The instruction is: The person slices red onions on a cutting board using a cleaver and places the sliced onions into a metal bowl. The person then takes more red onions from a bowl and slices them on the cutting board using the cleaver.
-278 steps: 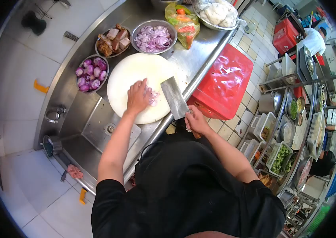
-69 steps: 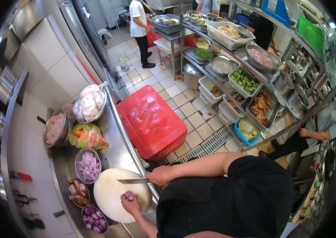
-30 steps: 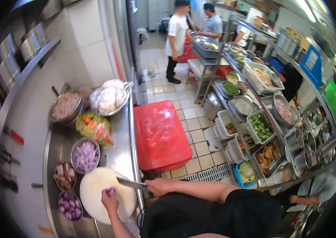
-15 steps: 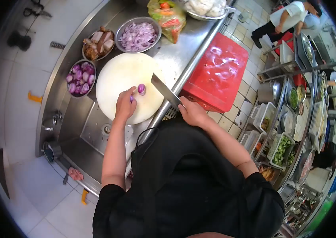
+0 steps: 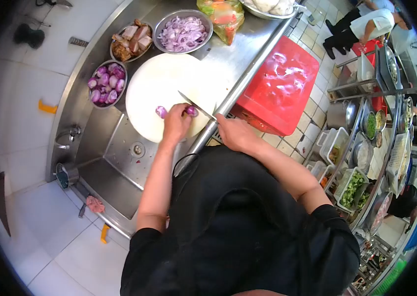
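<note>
My left hand (image 5: 175, 124) is closed on a small peeled red onion (image 5: 192, 111) on the round white cutting board (image 5: 150, 79). Just left of those fingers, a second red onion (image 5: 161, 112) lies loose on the board. Gripped by its handle in my right hand (image 5: 237, 133), a wide-bladed kitchen knife (image 5: 197, 105) reaches over the board, its blade right beside the held onion. Whether the edge touches the onion I cannot tell. Above the board stand a bowl of sliced onion (image 5: 184, 33) and, to the left, a bowl of whole peeled onions (image 5: 107, 84).
A bowl of meat pieces (image 5: 131, 40) and a bag of vegetables (image 5: 223, 19) stand on the steel counter. Under the board is a sink (image 5: 115, 167). A red lidded bin (image 5: 282, 84) sits at right, near shelves of food containers. A co-worker (image 5: 373, 24) stands farther off.
My left hand has moved right, from the left onion to the other one, and now holds it. The knife has come down from the raised position to beside that onion. The camera view has shifted slightly.
</note>
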`<state>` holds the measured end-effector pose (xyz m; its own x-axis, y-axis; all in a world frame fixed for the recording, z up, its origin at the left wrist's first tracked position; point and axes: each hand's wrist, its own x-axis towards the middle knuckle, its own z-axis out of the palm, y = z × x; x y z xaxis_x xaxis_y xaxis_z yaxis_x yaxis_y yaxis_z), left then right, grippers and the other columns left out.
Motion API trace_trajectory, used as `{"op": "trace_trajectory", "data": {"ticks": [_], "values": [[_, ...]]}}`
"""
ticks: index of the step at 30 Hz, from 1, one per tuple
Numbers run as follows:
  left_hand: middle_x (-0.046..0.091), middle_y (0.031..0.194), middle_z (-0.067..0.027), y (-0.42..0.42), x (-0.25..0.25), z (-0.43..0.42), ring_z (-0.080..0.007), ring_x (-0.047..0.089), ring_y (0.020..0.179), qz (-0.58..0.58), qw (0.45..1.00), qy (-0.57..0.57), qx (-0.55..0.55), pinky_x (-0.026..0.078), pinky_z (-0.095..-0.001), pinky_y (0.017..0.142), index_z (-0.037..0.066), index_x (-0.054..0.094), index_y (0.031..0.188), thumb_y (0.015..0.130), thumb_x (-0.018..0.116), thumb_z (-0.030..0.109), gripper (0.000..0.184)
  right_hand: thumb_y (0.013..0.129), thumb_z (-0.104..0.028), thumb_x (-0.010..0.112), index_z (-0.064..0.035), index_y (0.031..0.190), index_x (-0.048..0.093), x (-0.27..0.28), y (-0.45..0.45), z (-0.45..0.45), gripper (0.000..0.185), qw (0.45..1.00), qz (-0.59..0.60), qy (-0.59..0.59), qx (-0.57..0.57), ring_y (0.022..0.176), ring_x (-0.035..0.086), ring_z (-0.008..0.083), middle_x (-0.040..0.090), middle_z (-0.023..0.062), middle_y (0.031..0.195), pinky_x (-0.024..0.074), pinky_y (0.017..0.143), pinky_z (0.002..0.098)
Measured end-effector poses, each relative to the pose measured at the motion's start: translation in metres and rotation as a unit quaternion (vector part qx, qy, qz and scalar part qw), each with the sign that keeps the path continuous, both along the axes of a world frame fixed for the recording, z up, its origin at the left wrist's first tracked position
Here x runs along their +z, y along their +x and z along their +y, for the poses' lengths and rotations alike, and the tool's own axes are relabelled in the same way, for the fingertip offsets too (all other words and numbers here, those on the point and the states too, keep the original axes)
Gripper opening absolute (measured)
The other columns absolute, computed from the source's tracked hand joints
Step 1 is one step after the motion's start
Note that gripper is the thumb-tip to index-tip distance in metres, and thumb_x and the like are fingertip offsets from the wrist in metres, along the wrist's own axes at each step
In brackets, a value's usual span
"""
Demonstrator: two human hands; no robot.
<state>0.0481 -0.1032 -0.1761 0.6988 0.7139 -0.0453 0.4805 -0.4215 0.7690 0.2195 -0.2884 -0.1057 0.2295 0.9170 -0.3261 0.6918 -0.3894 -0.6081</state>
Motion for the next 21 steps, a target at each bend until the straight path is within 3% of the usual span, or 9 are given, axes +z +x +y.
{"op": "trace_trajectory", "data": {"ticks": [7, 12, 14, 21], "values": [[0.07, 0.12, -0.0187, -0.001, -0.002, -0.019, -0.0362, 0.07, 0.109, -0.016, 0.999, 0.017, 0.046, 0.057, -0.0445, 0.096, 0.0, 0.074, 0.118, 0.088, 0.075, 0.008, 0.031, 0.102, -0.015, 0.054, -0.0023, 0.13, 0.055, 0.01, -0.003, -0.002, 0.03, 0.996, -0.075, 0.018, 0.054, 0.094, 0.074, 0.046, 0.074, 0.0243, 0.096, 0.0575, 0.081, 0.0585], [0.07, 0.118, -0.0184, 0.0, -0.004, -0.015, -0.0352, 0.07, 0.105, 0.01, 0.999, 0.022, 0.044, 0.057, -0.0434, 0.094, 0.001, 0.074, 0.118, 0.085, 0.076, 0.006, 0.034, 0.1, -0.011, 0.053, -0.0012, 0.125, 0.054, 0.026, -0.007, 0.0, 0.027, 0.995, -0.08, -0.009, 0.063, 0.094, 0.074, 0.0455, 0.074, 0.0248, 0.096, 0.0575, 0.08, 0.0589], [0.072, 0.11, -0.0131, -0.001, -0.004, -0.018, -0.0277, 0.071, 0.094, -0.023, 0.997, 0.054, 0.05, 0.058, -0.0409, 0.087, 0.003, 0.075, 0.112, 0.084, 0.08, 0.007, 0.029, 0.099, -0.01, 0.054, -0.0005, 0.125, 0.053, 0.018, -0.009, -0.003, 0.027, 0.995, -0.077, -0.018, 0.067, 0.094, 0.074, 0.0455, 0.074, 0.0254, 0.096, 0.0574, 0.079, 0.0592], [0.071, 0.108, -0.0132, -0.004, -0.01, -0.018, -0.028, 0.071, 0.095, -0.027, 0.997, 0.043, 0.054, 0.058, -0.0406, 0.088, 0.004, 0.074, 0.115, 0.085, 0.08, 0.008, 0.03, 0.097, -0.007, 0.054, 0.0026, 0.119, 0.052, 0.014, -0.008, 0.007, 0.024, 0.994, -0.08, -0.008, 0.071, 0.092, 0.075, 0.0478, 0.074, 0.0283, 0.093, 0.058, 0.079, 0.059]]}}
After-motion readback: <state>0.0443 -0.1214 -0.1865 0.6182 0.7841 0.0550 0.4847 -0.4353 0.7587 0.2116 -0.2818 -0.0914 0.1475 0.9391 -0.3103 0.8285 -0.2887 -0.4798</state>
